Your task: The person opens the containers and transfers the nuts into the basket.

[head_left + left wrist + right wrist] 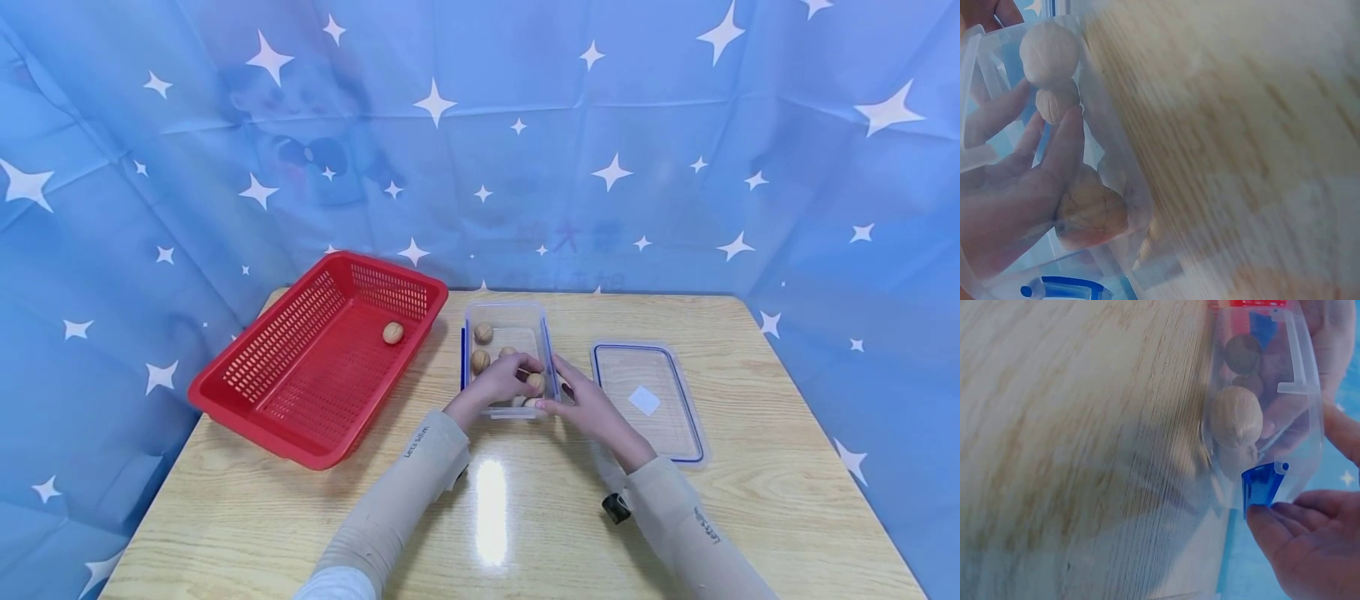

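Note:
My left hand reaches into a clear plastic box and pinches a walnut near its front right corner. Through the box wall in the left wrist view, the fingertips meet at a small walnut, with a larger walnut beside it. More walnuts lie in the box. My right hand holds the box from the right, thumb at the front corner and fingers along the side. In the right wrist view, its fingertips touch a blue latch.
A red plastic basket stands on the left with one walnut inside. The box's lid, clear with a blue seal, lies on the wooden table to the right. A blue star-patterned curtain hangs behind the table.

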`<action>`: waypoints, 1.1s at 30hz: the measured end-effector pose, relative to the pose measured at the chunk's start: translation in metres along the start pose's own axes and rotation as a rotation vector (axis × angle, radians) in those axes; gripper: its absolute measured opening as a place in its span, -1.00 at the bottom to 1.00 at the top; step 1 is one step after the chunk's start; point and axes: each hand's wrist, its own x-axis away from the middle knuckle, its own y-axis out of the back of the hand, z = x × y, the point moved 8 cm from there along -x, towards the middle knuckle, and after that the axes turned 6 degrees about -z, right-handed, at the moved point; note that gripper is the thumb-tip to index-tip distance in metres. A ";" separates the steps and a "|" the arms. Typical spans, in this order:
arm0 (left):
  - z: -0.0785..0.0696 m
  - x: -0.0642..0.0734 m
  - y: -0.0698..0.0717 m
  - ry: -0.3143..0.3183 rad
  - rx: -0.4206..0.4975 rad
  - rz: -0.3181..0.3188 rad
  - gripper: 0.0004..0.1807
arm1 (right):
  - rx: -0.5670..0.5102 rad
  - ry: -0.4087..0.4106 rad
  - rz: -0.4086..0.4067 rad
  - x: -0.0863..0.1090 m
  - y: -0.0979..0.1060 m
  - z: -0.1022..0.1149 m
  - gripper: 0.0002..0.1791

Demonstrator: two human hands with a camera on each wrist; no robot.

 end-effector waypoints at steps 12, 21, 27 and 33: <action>-0.003 0.000 0.000 -0.007 -0.057 -0.011 -0.65 | 0.009 -0.018 0.005 0.000 0.000 -0.002 -0.03; -0.003 -0.001 -0.001 -0.002 -0.088 -0.020 -0.67 | 0.009 -0.025 0.009 0.000 -0.001 -0.002 -0.02; -0.003 -0.002 -0.001 0.007 -0.108 -0.025 -0.68 | 0.015 -0.028 0.007 0.000 -0.001 -0.002 -0.03; -0.002 -0.004 -0.001 0.004 -0.112 -0.028 -0.69 | 0.006 -0.029 0.008 0.000 -0.001 -0.002 -0.02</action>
